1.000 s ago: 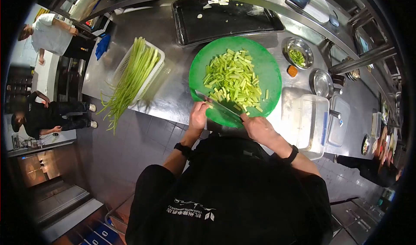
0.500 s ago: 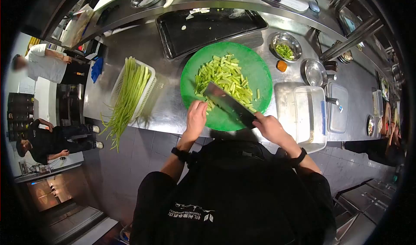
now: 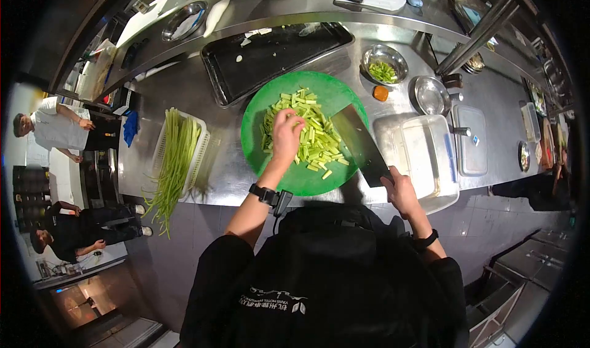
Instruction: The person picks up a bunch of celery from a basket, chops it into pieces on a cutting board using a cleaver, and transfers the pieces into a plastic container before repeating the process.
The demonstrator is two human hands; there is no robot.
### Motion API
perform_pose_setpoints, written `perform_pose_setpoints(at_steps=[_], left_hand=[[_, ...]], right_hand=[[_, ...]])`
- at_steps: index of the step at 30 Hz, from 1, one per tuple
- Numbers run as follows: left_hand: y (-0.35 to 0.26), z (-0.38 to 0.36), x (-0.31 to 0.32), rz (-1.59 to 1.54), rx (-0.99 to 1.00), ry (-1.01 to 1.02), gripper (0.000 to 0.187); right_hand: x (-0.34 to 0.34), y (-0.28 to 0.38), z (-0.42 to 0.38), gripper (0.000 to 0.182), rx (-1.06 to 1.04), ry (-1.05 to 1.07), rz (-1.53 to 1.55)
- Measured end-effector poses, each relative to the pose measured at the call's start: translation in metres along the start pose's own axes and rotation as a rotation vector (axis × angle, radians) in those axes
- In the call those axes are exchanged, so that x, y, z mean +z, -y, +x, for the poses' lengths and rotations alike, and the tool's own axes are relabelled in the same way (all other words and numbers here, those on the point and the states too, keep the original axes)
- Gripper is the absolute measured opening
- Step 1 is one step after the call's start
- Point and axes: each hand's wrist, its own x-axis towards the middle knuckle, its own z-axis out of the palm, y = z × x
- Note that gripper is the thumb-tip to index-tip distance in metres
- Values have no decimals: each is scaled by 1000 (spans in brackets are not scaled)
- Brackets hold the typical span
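Observation:
My right hand (image 3: pixel 401 191) is wrapped round the handle of a broad cleaver (image 3: pixel 359 142), whose blade lies over the right part of the round green cutting board (image 3: pixel 301 185). Cut green stalk pieces (image 3: pixel 319 133) are heaped on the middle of the board. Over the left side of the heap is my left hand (image 3: pixel 287 136), its fingers curled; whether they hold a piece is too small to tell. Long uncut green stalks (image 3: pixel 175 154) lie in a white basket (image 3: pixel 200 157) to the left and hang over the table's front edge.
Behind the board lies a black tray (image 3: pixel 270 59). To the right are a metal bowl with green pieces (image 3: pixel 384 65), another metal bowl (image 3: pixel 431 96), a clear plastic container (image 3: pixel 430 151) and a lid (image 3: pixel 473 145). Two people (image 3: pixel 61 123) stand far left.
My left hand has moved from the board's front edge up over the heap. The cleaver has shifted right, off the pieces, with my right hand. The whole view has shifted somewhat.

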Motion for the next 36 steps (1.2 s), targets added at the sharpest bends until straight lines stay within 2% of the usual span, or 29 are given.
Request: perform_pose_setpoints(at_steps=[2,3,5,6,9,12,14,16,18,20,21,22,24,26,28,29,32,35,36], left_hand=[[5,-4,-16,-351,-321,-83,10],[18,-11,-17,-502,-446,-126,10],[37,-25,-33,-723,-710,-157,12],[45,-35,-41,-714,-716,-164,12],[72,-68,-58,-832,-898,-260,13],[83,-102,-69,-834,-962,-300,15],[87,-123,-68,-847,-936,-328,15],[82,-141,-60,-865,-934,-281,14],[73,-152,-51,-902,-917,-279,13],[61,-155,-43,-719,-950,-109,11],[53,-154,-40,-586,-855,-129,12],[47,-153,-41,-594,-855,-131,12],[36,-149,-48,48,-472,-71,14],[34,-145,-50,12,-505,-66,16],[38,-142,-50,-64,-552,35,13],[40,-139,-50,-67,-549,37,13],[43,-127,-44,-93,-517,103,14],[40,-104,-41,-93,-518,99,23],[40,-94,-41,-45,-483,74,35]], right_hand=[[2,-2,-2,19,-173,16,-122],[3,-1,-1,19,-172,19,-119],[4,5,4,19,-331,214,-199],[6,12,6,19,-339,224,-196],[22,42,17,23,-456,442,-350],[38,66,27,23,-518,474,-359],[51,65,35,23,-521,485,-350],[60,64,41,22,-491,367,-279],[66,67,44,22,-472,342,-300],[65,69,44,22,-442,306,-324],[61,73,44,22,-451,317,-323],[58,75,45,22,-460,325,-320],[53,72,42,23,-465,306,-291],[47,68,42,24,-470,286,-260],[38,60,43,25,-199,309,-81],[34,55,43,25,-196,305,-82],[23,29,44,21,43,172,276],[16,1,49,22,108,85,412],[14,-7,50,22,110,77,415]])
